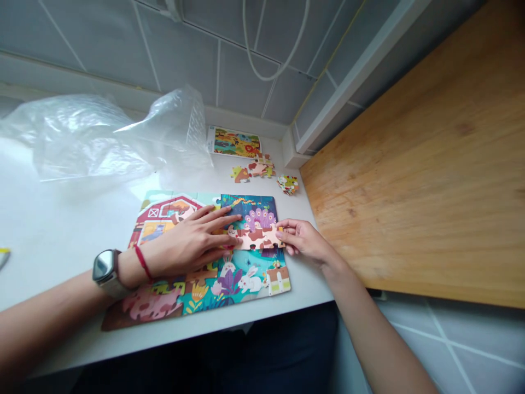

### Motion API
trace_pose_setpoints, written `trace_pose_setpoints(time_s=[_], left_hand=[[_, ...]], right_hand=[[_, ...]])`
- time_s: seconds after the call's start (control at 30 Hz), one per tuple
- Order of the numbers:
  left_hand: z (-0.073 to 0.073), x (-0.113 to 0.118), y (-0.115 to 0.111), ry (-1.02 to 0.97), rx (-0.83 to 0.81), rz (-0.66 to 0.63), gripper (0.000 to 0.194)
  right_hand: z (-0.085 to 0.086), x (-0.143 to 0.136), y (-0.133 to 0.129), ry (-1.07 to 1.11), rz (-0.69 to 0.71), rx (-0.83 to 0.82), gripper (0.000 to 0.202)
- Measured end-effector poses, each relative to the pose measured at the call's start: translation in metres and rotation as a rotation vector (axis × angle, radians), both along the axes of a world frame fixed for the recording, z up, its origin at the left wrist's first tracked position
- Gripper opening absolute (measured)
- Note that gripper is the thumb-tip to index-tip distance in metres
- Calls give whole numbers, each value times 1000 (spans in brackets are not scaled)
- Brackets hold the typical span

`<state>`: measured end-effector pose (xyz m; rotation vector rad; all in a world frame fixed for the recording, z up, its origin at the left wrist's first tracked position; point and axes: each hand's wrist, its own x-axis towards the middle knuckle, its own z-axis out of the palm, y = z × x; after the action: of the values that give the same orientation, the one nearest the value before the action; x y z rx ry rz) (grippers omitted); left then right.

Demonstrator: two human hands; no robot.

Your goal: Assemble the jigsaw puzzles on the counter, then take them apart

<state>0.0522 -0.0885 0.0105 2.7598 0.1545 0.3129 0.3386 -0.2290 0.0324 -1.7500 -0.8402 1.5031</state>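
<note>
White tabletop [61, 230], narrow, pushed into a corner. Grey tiled wall [123, 49] runs along the far edge; a white cable [283, 65] loops down it. To the right, a broad wooden surface [430, 164] stands against the table's end, warm grain, a few dark marks. Grey tiled floor [471, 339] shows at near right.

Your farm puzzle [205, 290] lies flat near the table's front edge, mostly assembled: red barn at its far left, rabbit and flowers along its near side.

Your left hand [192, 243] lies flat on the puzzle's middle, fingers spread and straight, pressing down, holding nothing. Watch [104, 268] and a red cord [143, 262] on that wrist.

Your right hand [301, 241] sits at the puzzle's right edge, thumb and fingertips pinched on the right end of a pink-and-brown spotted piece [256, 238]. That piece rests on the puzzle's surface, just below the peacock picture, its left end touching your left fingertips.

Far left: a crumpled clear plastic bag [102, 137], large, lying on the table against the wall. Far middle: a small jungle-picture card [235, 142] at the wall. Just in front of it, loose puzzle pieces [254, 171], and a small stack of pieces [287, 184] to their right, close to the wood.
</note>
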Motion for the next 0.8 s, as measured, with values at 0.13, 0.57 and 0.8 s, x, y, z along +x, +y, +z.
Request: trace_pose_setpoints(time_s=[0.13,0.57,0.8], left_hand=[[-2,0,-1,-33,-9,9,34],[-4,0,-1,-92,-22,-5,32],[-1,-2,-1,-100,-17,-21,35]], right_hand=[[2,-3,-1,-74,-1,43,51],[1,-7,2,-85,-88,29,54],[6,-4,11,-136,-55,-20,47]])
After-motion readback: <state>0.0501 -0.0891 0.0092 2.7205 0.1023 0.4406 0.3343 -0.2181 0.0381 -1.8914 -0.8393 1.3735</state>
